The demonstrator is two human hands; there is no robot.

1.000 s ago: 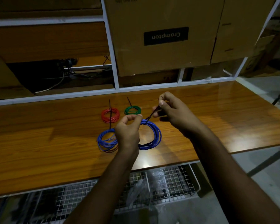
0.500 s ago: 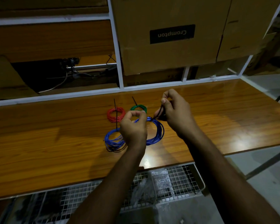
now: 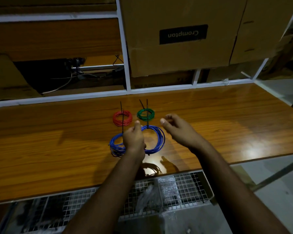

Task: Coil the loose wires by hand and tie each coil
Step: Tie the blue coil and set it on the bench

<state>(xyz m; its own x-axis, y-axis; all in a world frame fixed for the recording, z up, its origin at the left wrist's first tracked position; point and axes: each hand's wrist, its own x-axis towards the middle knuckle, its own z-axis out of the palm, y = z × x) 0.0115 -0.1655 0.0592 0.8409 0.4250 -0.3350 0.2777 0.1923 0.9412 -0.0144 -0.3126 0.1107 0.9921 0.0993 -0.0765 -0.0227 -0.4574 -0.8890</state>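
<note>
Red coil [image 3: 122,118], green coil [image 3: 145,114] and blue coil [image 3: 152,141] look tied mid-counter [image 3: 57,149]; left hand [image 3: 133,138] apparently holds blue, right hand [image 3: 178,130] hangs loose, empty.

Left hand [image 3: 134,138] low over the middle of the bench, back turned up, thumb raised and fingers curled down around the blue wire coil [image 3: 156,141] beneath it, forearm running back toward the near edge. Right hand [image 3: 178,128] just to its right, lifted clear of the coil and holding nothing, fingers loosely bent, thumb and forefinger tips apart, forearm angling back to the lower right.
</note>
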